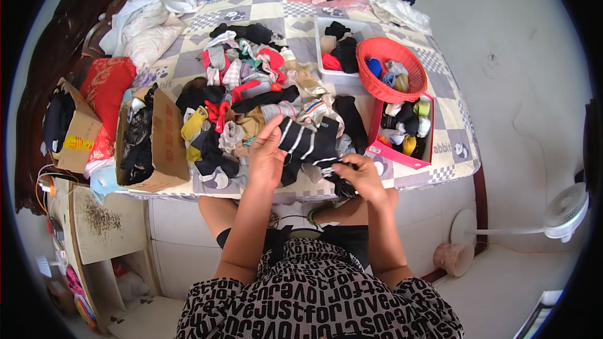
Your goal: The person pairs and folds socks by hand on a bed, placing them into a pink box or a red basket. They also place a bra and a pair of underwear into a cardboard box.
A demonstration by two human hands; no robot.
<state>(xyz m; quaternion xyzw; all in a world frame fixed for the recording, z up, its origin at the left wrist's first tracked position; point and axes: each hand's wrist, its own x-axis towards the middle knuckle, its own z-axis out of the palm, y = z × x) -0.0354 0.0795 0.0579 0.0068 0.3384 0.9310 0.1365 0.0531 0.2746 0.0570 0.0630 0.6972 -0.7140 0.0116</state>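
Holding: one black sock with white stripes (pixel 306 140), between two hands, over the near side of a bed (pixel 453 126). Left hand (pixel 267 153), thumb and fingers pinched on the sock's left end; right hand (pixel 360 177), fingertips together on its lower right end. Beyond: one heap of mixed socks (pixel 233 74). Right side: one white tray (pixel 339 78), one red basket (pixel 394 94), one pink box (pixel 398 155), all holding cloth items. Left side: one open cardboard box (pixel 168 144), dark clothing inside.

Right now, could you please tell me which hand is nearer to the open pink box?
The right hand is nearer, just in front and to the left of the pink box; the left hand is farther left, holding the striped black sock.
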